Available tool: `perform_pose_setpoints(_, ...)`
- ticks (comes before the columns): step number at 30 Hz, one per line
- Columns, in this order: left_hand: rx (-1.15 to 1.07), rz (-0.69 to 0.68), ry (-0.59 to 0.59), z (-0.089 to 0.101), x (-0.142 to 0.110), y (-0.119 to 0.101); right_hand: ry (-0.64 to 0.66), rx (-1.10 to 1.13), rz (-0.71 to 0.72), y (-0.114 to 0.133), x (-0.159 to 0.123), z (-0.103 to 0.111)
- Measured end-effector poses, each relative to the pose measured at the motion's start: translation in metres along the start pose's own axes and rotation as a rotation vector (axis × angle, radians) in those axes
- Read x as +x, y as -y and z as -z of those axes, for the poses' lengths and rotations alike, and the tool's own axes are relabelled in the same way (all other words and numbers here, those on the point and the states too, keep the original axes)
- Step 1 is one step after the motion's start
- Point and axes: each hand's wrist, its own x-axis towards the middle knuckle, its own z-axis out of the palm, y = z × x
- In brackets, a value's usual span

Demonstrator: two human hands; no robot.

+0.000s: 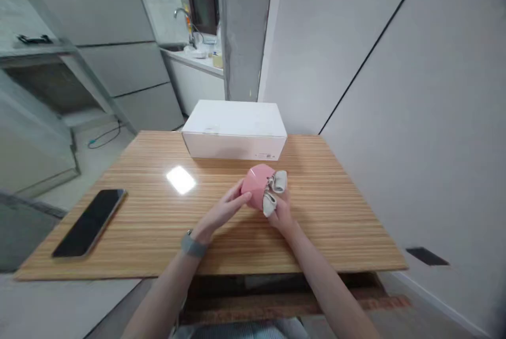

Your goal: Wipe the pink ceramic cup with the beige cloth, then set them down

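Observation:
A pink bowl (256,185) is held above the middle of the wooden table, tilted so that its smooth, rounded outside faces up and left. My left hand (232,203) grips its left side, with the thumb lying along the near edge. A crumpled grey-white cloth (274,194) is pressed to the bowl's right side. Around the cloth, my right hand (281,211) is closed, with several of its fingers hidden behind the folds. The inside of the bowl is mostly out of sight.
The wooden table (158,239) has a white box (237,131) at its far edge. On its left side lies a black phone (90,223). A pale wall (395,133) runs along the right. Behind the table are a sink counter and faucet (185,15).

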Motion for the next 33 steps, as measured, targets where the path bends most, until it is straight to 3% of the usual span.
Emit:
perform_pose_setpoints(4,-0.084,0.005,-0.178,0.005,0.010,0.000,-0.050,-0.057,0.272,0.005,0.005,0.000)
perform_pose_setpoints(8,-0.029,-0.049,-0.380,0.014,0.012,0.002,0.011,-0.091,0.503,0.015,0.011,-0.008)
perform_pose_setpoints(15,0.134,0.023,-0.293,0.018,0.005,0.001,0.077,-0.029,0.415,0.012,0.015,-0.004)
perform_pose_setpoints(17,0.159,0.007,-0.243,0.013,0.003,-0.001,0.050,-0.008,0.326,0.008,0.014,-0.001)
perform_pose_setpoints(21,0.107,-0.064,-0.028,0.001,0.001,-0.002,-0.046,0.058,0.028,0.002,0.010,0.001)
perform_pose_setpoints(23,0.026,-0.071,0.030,-0.002,0.003,-0.001,-0.071,0.068,-0.021,0.001,0.009,0.001)
perform_pose_setpoints(25,-0.047,-0.057,-0.012,0.000,0.006,0.000,-0.051,0.039,0.030,0.003,0.009,0.000)
perform_pose_setpoints(30,-0.062,-0.079,-0.371,0.011,0.012,0.003,0.082,-0.090,0.392,0.013,0.013,-0.007)
perform_pose_setpoints(33,0.083,-0.061,-0.388,0.012,0.013,0.003,0.122,-0.086,0.431,0.015,0.014,-0.009)
